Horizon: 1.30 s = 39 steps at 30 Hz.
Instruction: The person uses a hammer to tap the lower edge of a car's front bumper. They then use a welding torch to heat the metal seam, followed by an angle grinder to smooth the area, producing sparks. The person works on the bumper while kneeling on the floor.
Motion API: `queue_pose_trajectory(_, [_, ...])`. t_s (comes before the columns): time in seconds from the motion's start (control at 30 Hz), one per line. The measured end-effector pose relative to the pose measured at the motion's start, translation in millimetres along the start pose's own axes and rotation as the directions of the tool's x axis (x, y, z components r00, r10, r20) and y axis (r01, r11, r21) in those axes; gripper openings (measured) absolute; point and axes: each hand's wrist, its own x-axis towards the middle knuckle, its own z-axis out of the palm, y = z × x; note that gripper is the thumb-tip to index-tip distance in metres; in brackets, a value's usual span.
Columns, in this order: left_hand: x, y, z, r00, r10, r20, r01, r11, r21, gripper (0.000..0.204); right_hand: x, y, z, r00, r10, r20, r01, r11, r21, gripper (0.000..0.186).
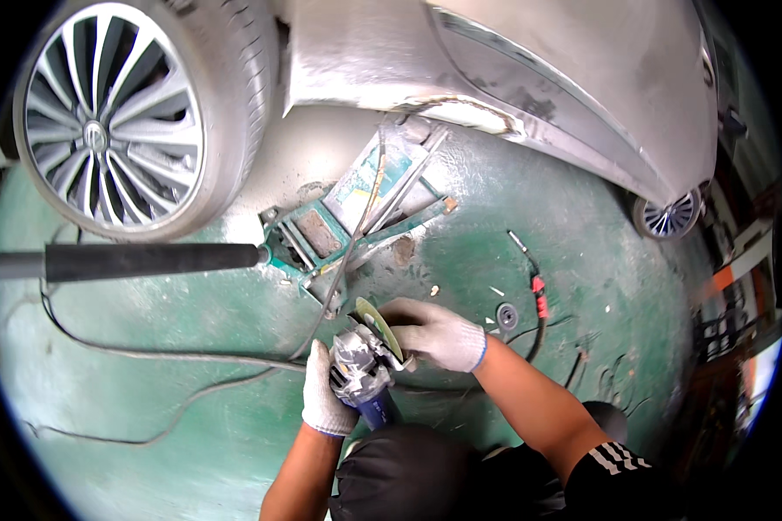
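Both my hands wear white knit gloves with blue cuffs. An angle grinder (354, 354) with a grey, worn head and a blue body (378, 410) is held in front of my knees. Its head lies against the palm of my left hand (326, 398), which is closed around its left side. A yellow-green grinding disc (379, 327) stands nearly edge-on at the grinder's head. My right hand (433, 334) grips this disc from the right, the fingers curled at its outer face. Part of the disc's rim is hidden behind those fingers.
A teal floor jack (321, 233) with a black-gripped handle (152, 260) reaches under a silver car (573, 78) beside its wheel (113, 126). Cables (191, 356) cross the green floor. A red-and-black welding torch (539, 295) and a round grey disc (506, 316) lie right.
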Motion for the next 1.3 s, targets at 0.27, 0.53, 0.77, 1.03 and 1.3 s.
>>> queue_pose_trajectory(0.27, [-7, 16, 86, 0.998, 0.069, 0.001, -0.066, 0.949, 0.309, 0.093, -24, -3, -8, 0.916, -0.398, 0.045, 0.368, 0.881, 0.298, 0.051])
queue_pose_trajectory(0.53, [7, -65, 214, 0.993, 0.111, 0.047, -0.120, 0.880, 0.460, 0.088, -98, -26, -73, 0.774, -0.633, 0.002, 0.597, 0.731, 0.331, 0.055])
queue_pose_trajectory(0.77, [51, -136, 256, 0.997, 0.037, 0.069, -0.070, 0.809, 0.584, 0.075, -162, -36, -136, 0.732, -0.667, -0.135, 0.658, 0.642, 0.394, 0.041])
queue_pose_trajectory(1.03, [57, -166, 221, 0.989, 0.147, 0.016, -0.119, 0.730, 0.673, 0.069, -176, -33, -150, 0.453, -0.813, -0.365, 0.608, 0.581, -0.540, 0.029])
queue_pose_trajectory(1.3, [32, -144, 221, 0.988, 0.077, 0.131, -0.142, 0.773, 0.618, 0.076, -107, 48, -213, 0.446, -0.415, -0.793, 0.712, 0.701, 0.034, 0.030])
